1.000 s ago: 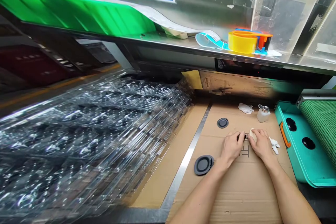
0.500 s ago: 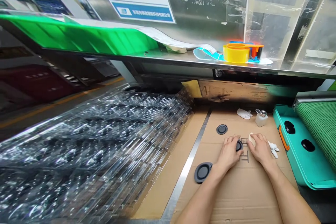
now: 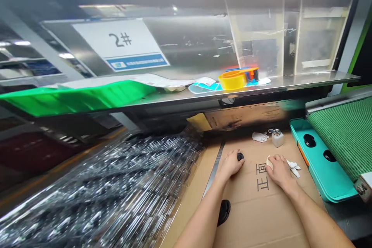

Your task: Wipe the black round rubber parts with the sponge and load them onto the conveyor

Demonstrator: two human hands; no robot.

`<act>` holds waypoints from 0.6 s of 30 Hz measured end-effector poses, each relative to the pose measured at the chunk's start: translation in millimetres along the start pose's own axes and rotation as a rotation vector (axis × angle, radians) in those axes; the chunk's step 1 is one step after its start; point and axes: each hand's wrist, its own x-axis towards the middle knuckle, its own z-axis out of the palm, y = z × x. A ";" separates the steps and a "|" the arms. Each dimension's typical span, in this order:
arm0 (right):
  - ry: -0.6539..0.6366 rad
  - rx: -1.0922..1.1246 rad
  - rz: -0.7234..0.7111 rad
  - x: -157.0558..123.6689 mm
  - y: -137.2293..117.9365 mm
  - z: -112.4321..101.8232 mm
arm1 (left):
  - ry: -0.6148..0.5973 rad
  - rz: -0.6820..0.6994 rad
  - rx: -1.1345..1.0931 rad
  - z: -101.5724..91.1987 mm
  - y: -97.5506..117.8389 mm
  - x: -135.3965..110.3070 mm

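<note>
My left hand [image 3: 231, 164] rests on the cardboard sheet [image 3: 261, 217] with its fingers curled over a small black round part [image 3: 240, 157]. My right hand [image 3: 278, 169] lies to the right of the printed characters, closed around a cream-coloured wad [image 3: 269, 162]. A white cloth scrap [image 3: 293, 166] pokes out from behind that hand. A second black round part [image 3: 224, 211] lies by my left forearm, partly hidden by it.
A teal tray [image 3: 319, 174] holding two black parts sits at the right beside a green conveyor belt [image 3: 345, 135]. A small bottle [image 3: 277, 138] and white rag [image 3: 260, 136] lie behind. Stacked clear plastic trays [image 3: 110, 193] fill the left. Yellow tape [image 3: 233, 80] sits on the steel shelf.
My left hand moved left, away from the right hand, taking a black part with it. The view tilted up and the scene is motion-blurred.
</note>
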 end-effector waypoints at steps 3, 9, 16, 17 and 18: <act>-0.024 0.011 0.023 -1.6 -5.4 -5.0 | -0.040 0.101 0.024 0.3 -12.1 8.7; -0.067 0.080 0.053 0.2 -12.2 -2.7 | -0.132 0.151 0.219 -23.3 -10.1 36.8; -0.043 0.111 0.059 2.1 -16.9 15.4 | 0.241 0.693 0.058 -65.8 229.8 32.5; -0.021 0.106 0.041 1.6 -18.5 19.9 | 0.236 0.819 -0.004 -64.3 275.3 30.1; 0.002 0.095 0.023 2.4 -20.0 24.8 | 0.210 0.933 -0.054 -60.3 319.8 28.5</act>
